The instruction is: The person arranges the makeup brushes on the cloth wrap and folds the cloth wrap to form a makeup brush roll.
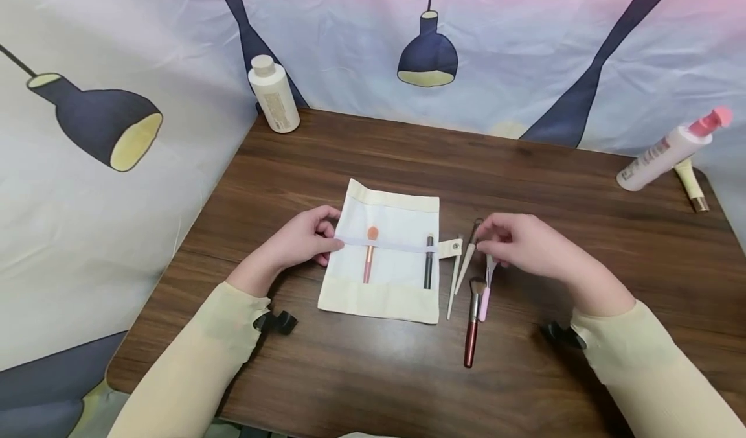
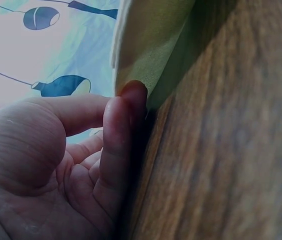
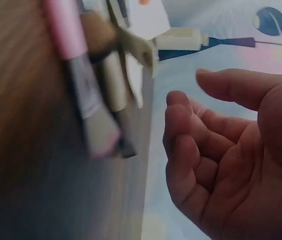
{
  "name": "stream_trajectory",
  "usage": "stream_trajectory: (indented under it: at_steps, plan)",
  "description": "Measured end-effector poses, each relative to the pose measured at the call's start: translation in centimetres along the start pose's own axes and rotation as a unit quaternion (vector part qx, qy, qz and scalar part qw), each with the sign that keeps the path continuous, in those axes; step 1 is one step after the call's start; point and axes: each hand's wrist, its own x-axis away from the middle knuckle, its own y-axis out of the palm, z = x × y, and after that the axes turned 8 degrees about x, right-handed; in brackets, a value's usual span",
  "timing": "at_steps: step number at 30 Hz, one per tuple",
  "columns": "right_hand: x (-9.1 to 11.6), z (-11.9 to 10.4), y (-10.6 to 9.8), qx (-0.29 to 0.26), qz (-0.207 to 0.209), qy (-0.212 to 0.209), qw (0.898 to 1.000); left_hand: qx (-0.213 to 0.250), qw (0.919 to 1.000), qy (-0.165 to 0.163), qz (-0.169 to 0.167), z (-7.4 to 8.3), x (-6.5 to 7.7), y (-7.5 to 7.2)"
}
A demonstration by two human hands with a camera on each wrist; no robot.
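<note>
A cream fabric brush roll (image 1: 379, 302) lies unfolded on the table, with a snap strap (image 1: 451, 249) on its right side. Under its band sit a peach-tipped makeup brush (image 1: 368, 263) and a black-handled brush (image 1: 428, 271). My left hand (image 1: 305, 237) pinches the roll's left edge between thumb and finger. Over the loose brushes to the right hovers my right hand (image 1: 527, 243), its thumb apart from its loosely bent fingers, holding nothing. Near it lie a pink-handled brush (image 3: 66, 30), a dark red-handled brush (image 1: 470, 341), a cream-handled brush (image 1: 464, 271) and a thin pale brush (image 1: 452, 289).
A white bottle (image 1: 275, 98) stands at the table's back left corner. Toward the back right are a pink-topped pump bottle (image 1: 661, 159) and a small cream tube (image 1: 691, 185). Lamp-printed cloth (image 1: 350, 56) hangs behind the wooden table (image 1: 373, 380).
</note>
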Motion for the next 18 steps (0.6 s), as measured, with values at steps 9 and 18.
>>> stream_trajectory:
  at_steps: [9,18]
  plan:
    - [1.6,0.5,2.4,0.066,-0.032,0.053,0.996,-0.002,0.9999,0.009,0.006,0.0,0.1,0.0]
    - [1.5,0.3,4.1,0.116,-0.003,0.052,0.992,-0.003,1.0,0.007,0.005,-0.1,-0.1,0.1]
